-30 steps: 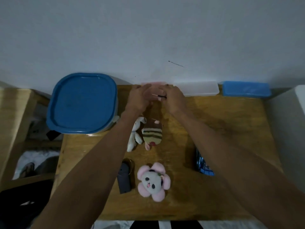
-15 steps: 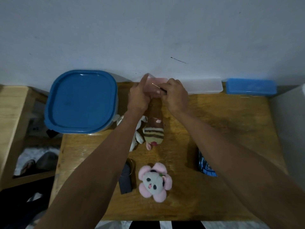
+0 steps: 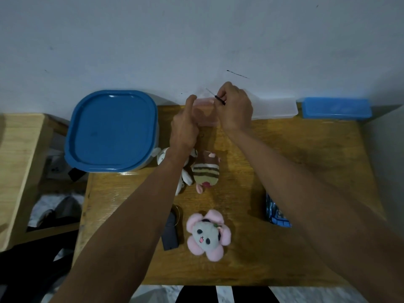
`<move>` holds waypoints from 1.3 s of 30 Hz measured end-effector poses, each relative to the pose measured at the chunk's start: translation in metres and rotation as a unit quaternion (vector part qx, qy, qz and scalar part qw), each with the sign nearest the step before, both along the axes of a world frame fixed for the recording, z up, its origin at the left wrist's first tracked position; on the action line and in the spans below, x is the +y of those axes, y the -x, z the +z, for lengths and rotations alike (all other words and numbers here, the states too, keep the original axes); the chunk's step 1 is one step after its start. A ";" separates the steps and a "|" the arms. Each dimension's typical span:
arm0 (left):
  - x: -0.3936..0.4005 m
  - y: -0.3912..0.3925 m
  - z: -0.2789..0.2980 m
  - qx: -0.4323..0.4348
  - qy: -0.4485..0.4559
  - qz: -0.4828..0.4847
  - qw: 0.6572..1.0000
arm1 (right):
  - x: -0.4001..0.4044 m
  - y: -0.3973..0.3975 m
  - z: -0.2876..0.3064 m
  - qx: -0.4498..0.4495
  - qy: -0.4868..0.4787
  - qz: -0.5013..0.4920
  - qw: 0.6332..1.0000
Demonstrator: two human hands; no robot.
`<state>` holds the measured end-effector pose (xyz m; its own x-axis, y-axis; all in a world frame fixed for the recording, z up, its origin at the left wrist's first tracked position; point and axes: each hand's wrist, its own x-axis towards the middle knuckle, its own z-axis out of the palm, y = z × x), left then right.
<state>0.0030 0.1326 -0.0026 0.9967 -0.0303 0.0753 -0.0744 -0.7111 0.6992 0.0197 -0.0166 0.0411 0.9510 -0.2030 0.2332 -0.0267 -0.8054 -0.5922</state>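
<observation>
Head view: wooden table [image 3: 306, 149] set against a wall.
Left hand [image 3: 183, 130]: wrapped round the pink box [image 3: 206, 115], thumb raised along its left side.
Pink box: at the table's back edge, between both hands.
Right hand [image 3: 235, 108]: pinches a thin pointed tool [image 3: 215, 96] above the box.
Risk: the point could slip and jab the left thumb, and a slack hold would let the box tip.

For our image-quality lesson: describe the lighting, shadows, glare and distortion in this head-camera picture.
Head view: dim, bluish light; soft shadows beside the forearms on the table; faint sheen on the blue lid; wide-angle lens bows table edges; the pink box in the left hand looks hazy; the thin tool in the right hand is distinct.
</observation>
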 end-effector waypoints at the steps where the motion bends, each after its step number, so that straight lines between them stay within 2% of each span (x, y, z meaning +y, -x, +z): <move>1: 0.001 0.000 -0.001 -0.005 -0.004 0.000 1.000 | 0.001 -0.002 0.000 -0.001 -0.009 -0.006 1.000; 6: 0.004 -0.001 -0.005 -0.034 -0.003 -0.010 0.999 | 0.000 -0.008 0.001 -0.012 -0.053 -0.003 0.999; 9: 0.008 -0.005 -0.007 -0.040 -0.003 -0.021 0.999 | -0.002 0.005 -0.007 -0.024 -0.028 0.022 0.999; 15: 0.014 -0.012 -0.009 -0.003 -0.002 -0.034 0.999 | 0.010 0.015 -0.028 0.096 -0.002 0.025 0.995; 21: 0.015 -0.011 -0.008 0.005 0.008 -0.030 1.000 | 0.028 0.005 -0.024 0.161 0.037 -0.020 0.986; 24: 0.015 -0.011 -0.006 0.006 0.008 -0.027 1.000 | 0.029 0.005 -0.024 0.149 0.039 -0.018 0.988; 30: 0.015 -0.012 -0.001 0.024 0.018 -0.030 0.999 | 0.012 0.006 -0.015 -0.007 -0.037 -0.036 0.999; 35: 0.013 -0.009 0.001 0.005 0.016 -0.030 0.999 | 0.001 -0.004 -0.011 0.012 0.000 -0.018 1.000; 39: 0.012 -0.009 -0.001 0.005 -0.002 -0.018 1.000 | -0.003 0.007 -0.018 0.018 -0.033 0.014 0.999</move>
